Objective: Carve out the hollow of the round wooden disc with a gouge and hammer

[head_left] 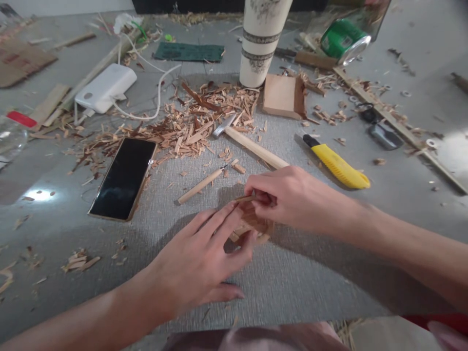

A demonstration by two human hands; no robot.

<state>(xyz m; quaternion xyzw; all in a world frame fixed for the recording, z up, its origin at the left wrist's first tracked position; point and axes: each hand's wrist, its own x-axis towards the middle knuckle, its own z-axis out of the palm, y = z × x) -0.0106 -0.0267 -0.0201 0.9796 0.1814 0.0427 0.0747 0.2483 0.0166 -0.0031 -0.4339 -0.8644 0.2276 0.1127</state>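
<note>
A small hollowed wooden piece (256, 220) rests on the grey table near its front edge, partly covered by both hands. My left hand (214, 256) lies over its left side, with fingers spread and fingertips touching the rim. At the far side of the piece, the fingers of my right hand (272, 195) are closed in a pinch; what they hold, if anything, is hidden. A thin wooden-handled tool (200, 185) lies just beyond my left hand. Behind my right hand is a small hammer (256, 148) with a pale wooden handle.
A phone (124, 178) and a white power bank (107, 88) with cables lie left. Wood shavings (183, 127) are heaped behind. A tall cup (261, 44), a square wooden piece (283, 96), a green can (340, 40) and a yellow knife (338, 165) stand or lie farther right.
</note>
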